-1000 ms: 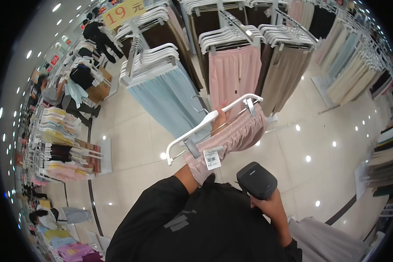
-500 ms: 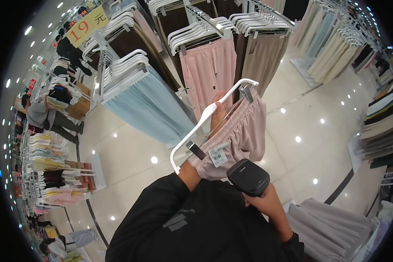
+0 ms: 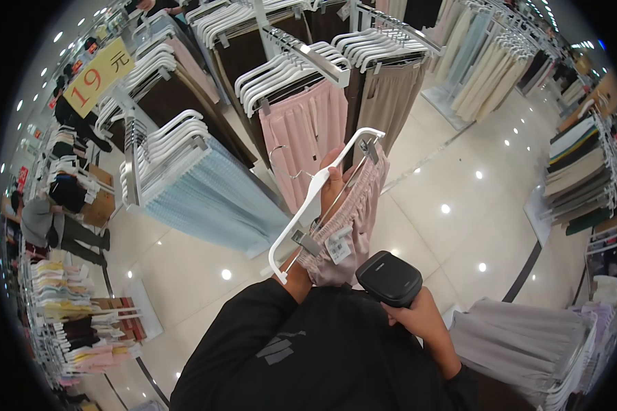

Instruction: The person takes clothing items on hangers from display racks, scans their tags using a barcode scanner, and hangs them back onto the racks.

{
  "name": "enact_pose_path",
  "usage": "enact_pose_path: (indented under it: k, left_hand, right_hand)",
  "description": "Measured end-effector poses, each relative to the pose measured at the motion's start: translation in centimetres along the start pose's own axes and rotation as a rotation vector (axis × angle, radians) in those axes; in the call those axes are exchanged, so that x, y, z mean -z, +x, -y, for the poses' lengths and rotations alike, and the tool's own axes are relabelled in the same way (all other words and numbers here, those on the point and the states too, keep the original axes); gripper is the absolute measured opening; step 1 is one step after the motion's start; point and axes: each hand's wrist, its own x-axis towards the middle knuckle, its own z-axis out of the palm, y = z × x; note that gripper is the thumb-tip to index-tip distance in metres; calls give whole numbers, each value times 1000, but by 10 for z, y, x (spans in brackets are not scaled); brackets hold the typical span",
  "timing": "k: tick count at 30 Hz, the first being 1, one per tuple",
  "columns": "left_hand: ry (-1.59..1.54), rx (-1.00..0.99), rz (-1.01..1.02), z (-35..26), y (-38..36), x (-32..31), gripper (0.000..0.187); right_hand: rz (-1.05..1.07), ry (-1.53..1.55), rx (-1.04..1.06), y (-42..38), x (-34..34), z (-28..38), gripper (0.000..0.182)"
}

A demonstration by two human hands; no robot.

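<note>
My left hand [image 3: 332, 188] is closed around the middle of a white clip hanger [image 3: 311, 198], which is tilted with its hook toward the racks. Two metal clips grip the elastic waistband of a light pink garment [image 3: 358, 226] hanging from it. A white price tag [image 3: 338, 245] with fine print is attached near the waistband; its text is too small to read. Lower right, my right hand [image 3: 419, 315] wraps around the handle of a black handheld scanner [image 3: 389, 279]. The scanner's head is beside the bottom of the garment, close to the tag.
Ahead stand racks of light blue pants [image 3: 216, 195], pink pants [image 3: 308, 123] and brown pants [image 3: 391, 89]. A yellow price sign [image 3: 97, 77] rises at upper left. Grey garments [image 3: 517, 339] hang at lower right. A person [image 3: 48, 222] bends by the left racks. Tiled floor [image 3: 439, 233] lies between.
The view has shifted, so the racks appear lower and farther left. The hanger and pink garment have moved slightly left and turned, showing the garment narrower. The scanner stays almost where it was.
</note>
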Motion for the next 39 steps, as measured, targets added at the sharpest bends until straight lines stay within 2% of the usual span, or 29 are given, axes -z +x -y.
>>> enact_pose_path:
  k: [6, 13, 21, 24, 26, 27, 29, 31, 33, 34, 35, 37, 39]
  left_hand:
    - [11, -7, 4, 7, -1, 11, 47]
    - [40, -108, 4, 24, 42, 24, 46]
    - [136, -192, 0, 44, 64, 15, 44]
    - [262, -272, -14, 44, 70, -2, 43]
    - [694, -336, -28, 40, 75, -19, 42]
    - [700, -343, -35, 51, 81, -20, 42]
    - [911, -524, 15, 75, 96, -19, 39]
    - [1298, -613, 31, 77, 108, -37, 32]
    - [1232, -519, -4, 87, 116, -59, 34]
    - [791, -238, -74, 90, 120, -71, 21]
    - [797, -245, -77, 89, 125, -81, 21]
    - [1833, -808, 134, 79, 137, -100, 28]
    - [1885, -841, 127, 82, 146, -108, 28]
  right_hand:
    - [-43, -5, -5, 10, -14, 6, 17]
    - [-66, -27, 3, 18, -13, 7, 18]
    - [-111, 147, 12, 25, 24, 1, 11]
    - [-113, 193, 29, 31, 48, -5, 10]
    - [-136, 274, 134, 36, 71, -13, 12]
    - [-125, 273, 139, 38, 84, -16, 12]
    - [-134, 281, 187, 42, 112, -23, 14]
    - [-127, 310, 204, 48, 142, -32, 13]
    - [-123, 339, 216, 51, 173, -37, 13]
    - [-119, 347, 226, 51, 188, -38, 13]
    - [-117, 356, 236, 52, 202, -38, 12]
    - [-79, 406, 280, 54, 230, -39, 12]
    - [-38, 461, 315, 56, 255, -41, 12]
